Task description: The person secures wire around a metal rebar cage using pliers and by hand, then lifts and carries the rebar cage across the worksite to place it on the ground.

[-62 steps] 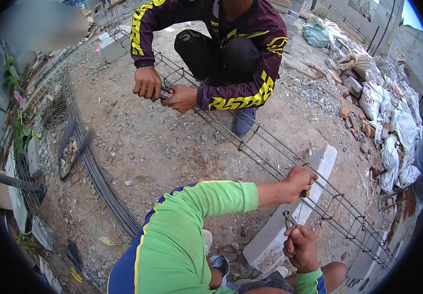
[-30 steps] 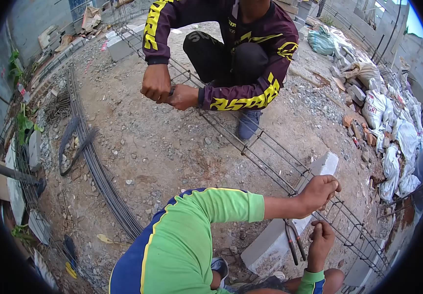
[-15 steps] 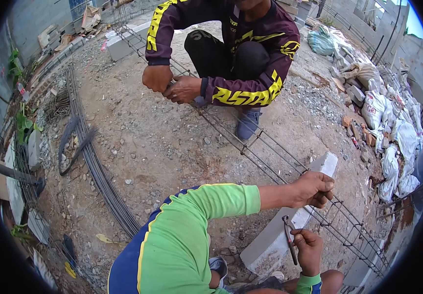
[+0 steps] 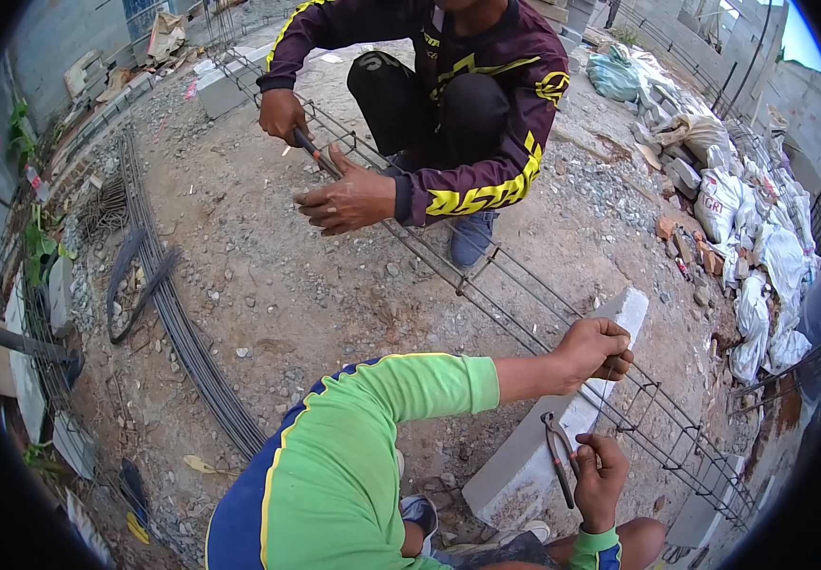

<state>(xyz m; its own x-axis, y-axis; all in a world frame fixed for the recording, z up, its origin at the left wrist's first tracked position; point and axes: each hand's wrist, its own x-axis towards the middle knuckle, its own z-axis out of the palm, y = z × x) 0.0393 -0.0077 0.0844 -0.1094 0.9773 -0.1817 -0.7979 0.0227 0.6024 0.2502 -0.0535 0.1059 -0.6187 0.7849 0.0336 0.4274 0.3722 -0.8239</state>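
My left hand [image 4: 593, 355] is pinched closed just above the rebar cage [image 4: 653, 407]; whatever its fingertips hold is too small to make out. In my right hand [image 4: 602, 483] is a pair of pincers [image 4: 557, 454] with dark red handles. Its jaws point up and its handles are spread apart. The cage's long bars and ties run diagonally under my left hand, over a pale concrete block [image 4: 525, 465]. Both of my hands are on the near side of the cage.
Across the cage a co-worker [image 4: 486, 104] squats, holding a dark-handled tool in one hand with the other hand spread. A bundle of rebar [image 4: 187, 328] lies left on gravelly ground. White sacks [image 4: 722, 204] and rubble line the right side. Another block [image 4: 705, 513] supports the cage's near end.
My left hand has turned and its fingers have drawn together, slightly lower left. The pincers' handles have spread apart in my right hand. The co-worker's hands have separated, showing a tool.
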